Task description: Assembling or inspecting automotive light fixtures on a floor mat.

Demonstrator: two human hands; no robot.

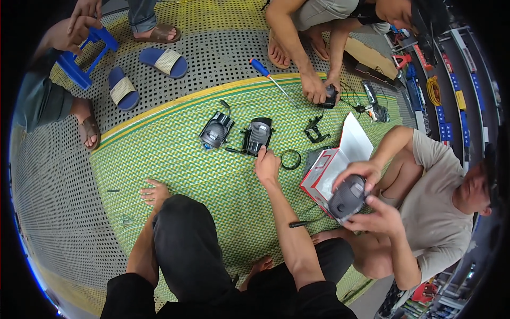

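A: Where is the grey housing (258, 134)?
B: On the green mat (175, 154), upright, just beside a second housing (215, 131) to its left. A black ring (290, 159) lies near it to the right.

A: Right hand (266, 165)?
B: Its fingers are curled loosely, the tips touching the grey housing's lower edge without gripping it.

A: Left hand (154, 191)?
B: Spread flat on the mat, holding nothing.

A: Surroundings?
B: At right, a seated person holds a dark shell (347, 198) in both hands over a red-and-white box (324, 173). A blue-handled screwdriver (268, 75) lies further up. Two blue sandals (143, 74) rest on the perforated floor.
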